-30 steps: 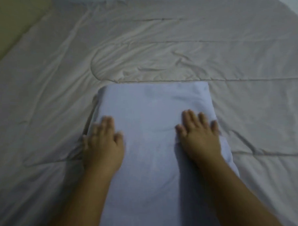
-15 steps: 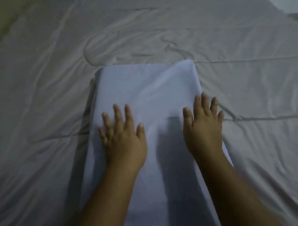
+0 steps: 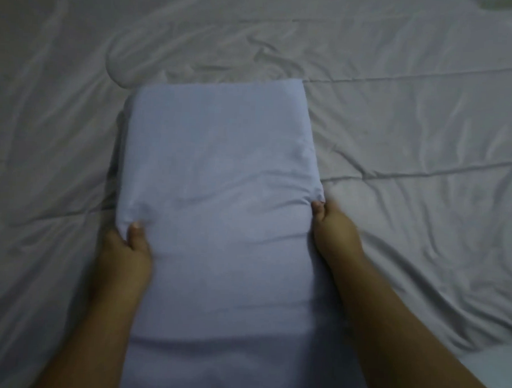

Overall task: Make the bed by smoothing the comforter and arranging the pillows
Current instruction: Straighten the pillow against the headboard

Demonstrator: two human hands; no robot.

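Observation:
A pale blue pillow (image 3: 220,169) lies lengthwise in the middle of the view, on a wrinkled grey-white comforter (image 3: 412,136). My left hand (image 3: 126,249) grips the pillow's left edge, thumb on top and fingers hidden underneath. At the right edge, my right hand (image 3: 332,229) clasps the pillow the same way, fingers tucked under. The fabric puckers between the two grips.
The comforter spreads over the whole bed, with creases and stitched seams on both sides of the pillow. A lighter patch of sheet (image 3: 493,368) shows at the lower right corner. The room is dim.
Both hands were lying flat and open on top of the pillow; they have slid out to its two side edges and closed on it.

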